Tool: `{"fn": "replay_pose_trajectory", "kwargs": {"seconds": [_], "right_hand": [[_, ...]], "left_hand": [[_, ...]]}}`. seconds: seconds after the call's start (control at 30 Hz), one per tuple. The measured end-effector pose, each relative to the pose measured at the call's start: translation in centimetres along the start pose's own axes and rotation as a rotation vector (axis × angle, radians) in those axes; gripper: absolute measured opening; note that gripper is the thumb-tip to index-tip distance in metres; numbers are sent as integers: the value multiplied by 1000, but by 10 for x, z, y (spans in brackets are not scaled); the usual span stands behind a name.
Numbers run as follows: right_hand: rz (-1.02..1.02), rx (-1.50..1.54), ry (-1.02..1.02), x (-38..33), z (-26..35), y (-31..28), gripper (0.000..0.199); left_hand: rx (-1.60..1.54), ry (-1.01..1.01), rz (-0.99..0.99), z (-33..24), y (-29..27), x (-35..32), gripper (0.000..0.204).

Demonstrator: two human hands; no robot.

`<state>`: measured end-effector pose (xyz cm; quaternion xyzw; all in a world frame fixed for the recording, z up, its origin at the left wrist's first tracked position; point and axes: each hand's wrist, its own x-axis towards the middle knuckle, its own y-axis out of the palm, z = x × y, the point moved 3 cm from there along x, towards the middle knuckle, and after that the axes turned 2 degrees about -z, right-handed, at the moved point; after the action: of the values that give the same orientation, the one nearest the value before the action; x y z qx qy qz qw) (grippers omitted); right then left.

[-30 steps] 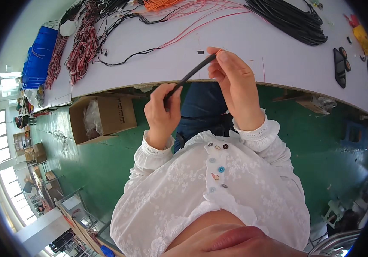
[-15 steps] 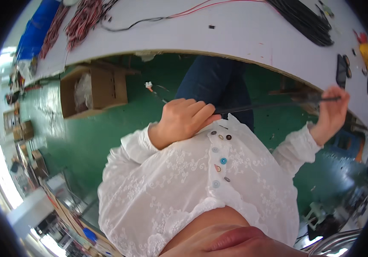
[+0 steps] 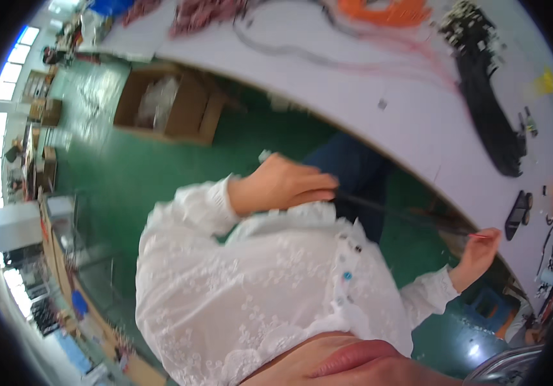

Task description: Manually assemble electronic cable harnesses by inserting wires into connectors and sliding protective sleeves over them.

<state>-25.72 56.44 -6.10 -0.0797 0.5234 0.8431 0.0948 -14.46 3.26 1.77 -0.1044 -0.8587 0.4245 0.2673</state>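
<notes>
A thin black sleeved cable (image 3: 389,208) stretches between my two hands, in front of my white blouse and above my legs. My left hand (image 3: 286,184) is closed around it, knuckles up. Past that hand's far side a small white connector (image 3: 265,156) shows, blurred. Out to the right, near the table edge, my right hand (image 3: 480,254) pinches the cable's other end, where a bit of red wire (image 3: 480,236) shows at the fingertips. What lies inside the left fist is hidden.
The white table (image 3: 411,138) curves across the top and right. On it lie a black cable bundle (image 3: 485,116), red-and-black wire bundles (image 3: 209,16), an orange item (image 3: 386,11) and a black tool (image 3: 516,215). An open cardboard box (image 3: 189,106) stands on the green floor.
The view has swung, so the table and box appear shifted. Red wire now shows at my right fingertips, where black was before. Both hands keep hold of the cable.
</notes>
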Motion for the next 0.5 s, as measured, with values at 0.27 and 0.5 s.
{"fn": "replay_pose_trajectory", "kwargs": {"seconds": [0.27, 0.5], "right_hand": [[153, -205, 393, 168, -162, 155, 19], [404, -370, -81, 285, -183, 366, 46]], "left_hand": [[276, -255, -266, 138, -199, 88, 17], [1122, 173, -523, 298, -291, 321, 16]]}}
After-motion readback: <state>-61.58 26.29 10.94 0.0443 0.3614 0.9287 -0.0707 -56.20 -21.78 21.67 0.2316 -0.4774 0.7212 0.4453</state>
